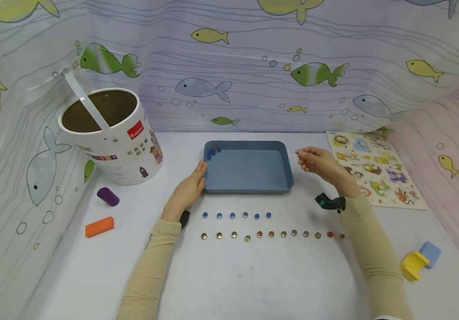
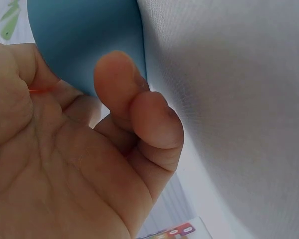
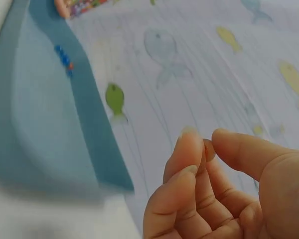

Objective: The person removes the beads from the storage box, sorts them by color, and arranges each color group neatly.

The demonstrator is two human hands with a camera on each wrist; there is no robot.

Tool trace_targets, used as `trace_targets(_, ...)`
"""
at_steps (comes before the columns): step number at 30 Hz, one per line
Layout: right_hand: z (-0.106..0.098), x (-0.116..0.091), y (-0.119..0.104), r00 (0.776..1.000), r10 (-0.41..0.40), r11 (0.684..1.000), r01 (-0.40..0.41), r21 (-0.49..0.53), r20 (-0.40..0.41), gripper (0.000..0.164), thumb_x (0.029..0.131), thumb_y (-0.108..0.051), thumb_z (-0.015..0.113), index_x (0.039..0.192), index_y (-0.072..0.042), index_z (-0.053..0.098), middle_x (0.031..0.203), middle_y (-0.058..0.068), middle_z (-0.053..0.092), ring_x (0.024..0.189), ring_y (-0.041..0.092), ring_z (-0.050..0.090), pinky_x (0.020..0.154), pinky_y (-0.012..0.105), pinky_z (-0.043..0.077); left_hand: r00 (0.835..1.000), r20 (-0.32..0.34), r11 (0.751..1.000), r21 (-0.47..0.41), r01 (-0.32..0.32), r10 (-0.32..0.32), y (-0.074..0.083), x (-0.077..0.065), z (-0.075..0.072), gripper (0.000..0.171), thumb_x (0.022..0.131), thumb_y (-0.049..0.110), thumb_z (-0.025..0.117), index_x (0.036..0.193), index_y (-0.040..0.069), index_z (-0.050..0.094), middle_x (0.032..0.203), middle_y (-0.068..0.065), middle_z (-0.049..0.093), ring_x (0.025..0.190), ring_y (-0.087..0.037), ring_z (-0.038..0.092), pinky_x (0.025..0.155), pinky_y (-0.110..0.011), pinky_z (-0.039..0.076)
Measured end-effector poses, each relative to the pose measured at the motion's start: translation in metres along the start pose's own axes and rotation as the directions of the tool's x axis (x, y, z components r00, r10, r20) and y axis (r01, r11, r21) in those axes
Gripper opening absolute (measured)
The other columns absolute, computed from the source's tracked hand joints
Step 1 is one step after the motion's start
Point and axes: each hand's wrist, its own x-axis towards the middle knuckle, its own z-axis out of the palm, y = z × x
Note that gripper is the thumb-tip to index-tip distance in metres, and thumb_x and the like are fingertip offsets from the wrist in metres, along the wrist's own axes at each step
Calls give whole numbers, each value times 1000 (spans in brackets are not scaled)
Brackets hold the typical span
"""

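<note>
My right hand [image 1: 322,166], raised just right of the blue-grey tray [image 1: 249,189], pinches a small amber bead [image 3: 208,150] between thumb and fingertips. My left hand [image 1: 187,191] rests against the tray's left side, its fingers lying along the wall near the rim. In the left wrist view, two of its fingertips [image 2: 157,119] bend in beside the tray. Several blue beads [image 1: 209,154], with an amber one among them, sit in the tray's back left corner. In front of the tray run a row of blue beads [image 1: 245,214] and a longer row of amber and reddish beads [image 1: 271,234].
A white bucket [image 1: 133,164] with a handle stands back left, near a purple cylinder [image 1: 108,196] and an orange block [image 1: 99,227]. On the right lie an animal puzzle board [image 1: 377,173], a yellow block [image 1: 413,266] and a blue block [image 1: 430,254]. A fish-print cloth [image 1: 249,58] hangs behind.
</note>
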Motion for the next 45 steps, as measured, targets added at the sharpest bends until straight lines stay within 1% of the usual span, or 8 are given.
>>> trace_targets(9, -46, -67, 42, 996, 46, 985, -33, 167, -78, 14, 100, -26, 52, 103, -20, 65, 81, -7, 64, 70, 5, 57, 64, 17, 50, 1000, 8, 1000, -4, 11, -11, 0, 1, 2, 55, 105, 22, 33, 156, 11, 15, 164, -3, 9, 147, -29, 23, 119, -46, 23)
trace_targets(17, -67, -121, 81, 995, 50, 984, -35, 174, -87, 19, 102, -25, 47, 106, -19, 64, 85, -7, 66, 73, 4, 59, 63, 17, 49, 1000, 12, 1000, -5, 13, -13, 2, -1, -2, 55, 105, 22, 33, 156, 11, 14, 163, -3, 8, 148, -30, 23, 119, -47, 23)
trace_targets(20, -68, -139, 93, 997, 55, 986, -45, 159, -57, 22, 103, -21, 45, 105, -19, 67, 85, -7, 68, 72, 3, 60, 61, 17, 49, 1000, 14, 1000, 2, 14, -14, 3, 0, -4, 55, 105, 22, 33, 156, 11, 14, 163, -3, 8, 148, -30, 22, 119, -47, 23)
trace_targets(23, -67, -153, 104, 997, 66, 994, -68, 89, 28, 27, 105, -16, 41, 106, -19, 67, 83, -8, 68, 69, 2, 60, 57, 15, 47, 1000, 18, 1000, 7, 14, -15, 4, 1, -4, 56, 105, 23, 33, 156, 11, 13, 163, -3, 8, 148, -30, 22, 119, -47, 23)
trace_targets(27, -65, -165, 115, 984, 106, 994, -104, -27, 141, 25, 105, -17, 39, 108, -17, 64, 82, -10, 67, 65, -1, 57, 52, 14, 43, 1000, 12, 1000, 3, 15, -15, 4, 1, -2, 55, 105, 22, 33, 156, 11, 14, 163, -3, 8, 147, -30, 23, 119, -47, 23)
trace_targets(29, -65, -169, 119, 976, 145, 988, -136, -70, 161, 23, 105, -19, 40, 107, -17, 62, 81, -10, 67, 63, -1, 55, 52, 14, 43, 1000, 12, 1000, 2, 13, -13, 3, 1, -1, 55, 105, 22, 33, 156, 11, 14, 163, -3, 8, 147, -30, 23, 119, -47, 23)
trace_targets(36, -65, -177, 123, 952, 283, 955, -269, -128, 117, 20, 103, -27, 47, 108, -12, 59, 75, -9, 65, 60, 1, 55, 53, 16, 46, 1000, 11, 1000, 0, 9, -9, 2, -1, 2, 55, 105, 21, 33, 156, 10, 15, 163, -4, 9, 147, -30, 23, 119, -46, 23)
trace_targets(45, -62, -178, 124, 955, 285, 947, -266, -178, 87, 25, 100, -26, 51, 110, -3, 55, 74, -6, 65, 62, 5, 61, 54, 21, 51, 1000, 0, 1000, 9, 2, -2, 3, -1, 0, 55, 105, 21, 33, 155, 9, 16, 163, -5, 10, 147, -31, 24, 118, -47, 24)
